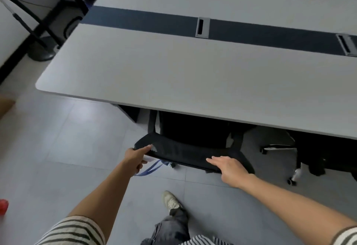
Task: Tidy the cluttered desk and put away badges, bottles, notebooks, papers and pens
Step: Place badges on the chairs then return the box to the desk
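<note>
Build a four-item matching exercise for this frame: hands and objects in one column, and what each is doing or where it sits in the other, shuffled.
Column 1
1. left hand
2. right hand
3. lanyard
4. cable hatch

Column 2
A. set in the dark strip of the desk
B. rests flat on the chair back
C. blue, hangs below the left hand
D. grips a white badge, thumb on the chair back

Pairs: 1-D, 2-B, 3-C, 4-A
</note>
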Tool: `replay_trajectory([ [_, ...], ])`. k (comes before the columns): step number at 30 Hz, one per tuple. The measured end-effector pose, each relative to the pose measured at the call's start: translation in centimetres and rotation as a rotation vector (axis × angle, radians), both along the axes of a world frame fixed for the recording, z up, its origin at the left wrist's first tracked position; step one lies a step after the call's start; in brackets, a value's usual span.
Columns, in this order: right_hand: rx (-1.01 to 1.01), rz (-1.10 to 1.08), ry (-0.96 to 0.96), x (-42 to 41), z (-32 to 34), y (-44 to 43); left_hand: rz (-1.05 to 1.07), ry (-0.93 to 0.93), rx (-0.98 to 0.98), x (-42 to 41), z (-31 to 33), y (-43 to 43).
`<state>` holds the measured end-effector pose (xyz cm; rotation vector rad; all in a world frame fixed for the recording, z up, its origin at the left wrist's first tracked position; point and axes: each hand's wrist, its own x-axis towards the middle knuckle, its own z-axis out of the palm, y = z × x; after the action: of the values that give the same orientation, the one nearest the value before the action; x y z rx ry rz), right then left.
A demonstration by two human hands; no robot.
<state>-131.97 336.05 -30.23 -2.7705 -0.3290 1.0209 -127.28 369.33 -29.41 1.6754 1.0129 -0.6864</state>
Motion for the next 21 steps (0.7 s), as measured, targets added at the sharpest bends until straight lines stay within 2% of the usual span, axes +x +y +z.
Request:
replay_trajectory([
  [3,0.013,-0.012,-0.008,-3.8,-0.1,0.1,-0.078,-0.126,0.104,-2.6,0.3,-0.4],
  [7,0.022,-0.022,-0.033,-8.7,0.1,-0.4,-0.142,-0.167,0.194,-6.2,0.1,-1.8],
  [16,0.028,-0.020,-0.059,-21.6,1.0,-6.0,-0.218,-0.046,0.180,-19.9,-1.4,-5.7],
  [21,0.049,0.035,-0.062,-27.6,0.5,-6.9,-0.293,-0.003,0.262,-26.8,-1.9,-5.7],
])
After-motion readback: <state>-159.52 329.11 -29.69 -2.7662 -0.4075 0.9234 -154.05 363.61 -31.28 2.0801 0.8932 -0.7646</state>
